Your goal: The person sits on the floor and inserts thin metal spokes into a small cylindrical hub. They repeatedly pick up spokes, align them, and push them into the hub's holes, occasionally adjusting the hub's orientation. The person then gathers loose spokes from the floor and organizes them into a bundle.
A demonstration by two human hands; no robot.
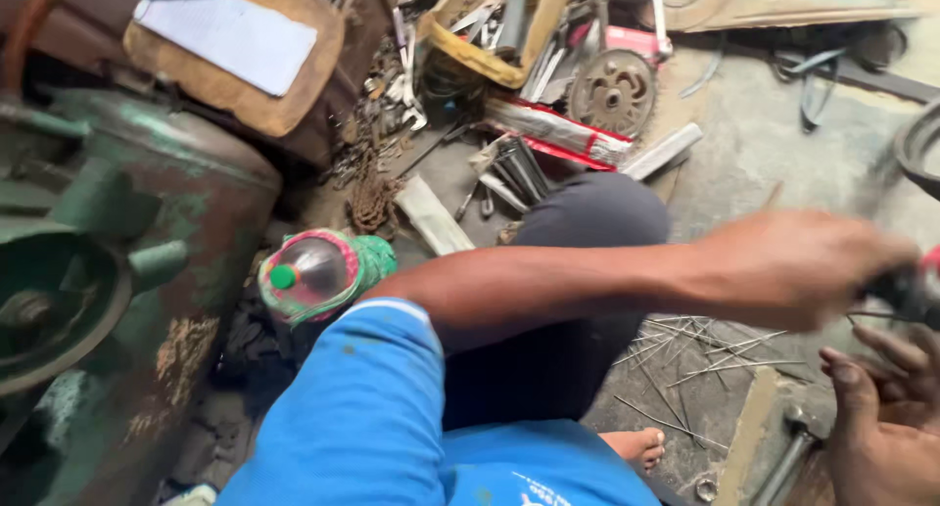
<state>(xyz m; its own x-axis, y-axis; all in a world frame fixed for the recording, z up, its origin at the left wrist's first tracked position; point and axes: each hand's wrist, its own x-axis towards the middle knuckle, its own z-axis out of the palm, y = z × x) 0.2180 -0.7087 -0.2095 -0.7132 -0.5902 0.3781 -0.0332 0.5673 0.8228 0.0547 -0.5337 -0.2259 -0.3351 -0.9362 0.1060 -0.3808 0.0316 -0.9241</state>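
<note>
Fingers of my left hand (788,269) wrap a dark, blurred tool (906,293) at the right edge; my right hand (881,423) curls loosely open just below, above thin metal rods (700,354) scattered on the floor.

A green-capped plastic bottle (311,273) stands beside a green machine (108,271).
</note>
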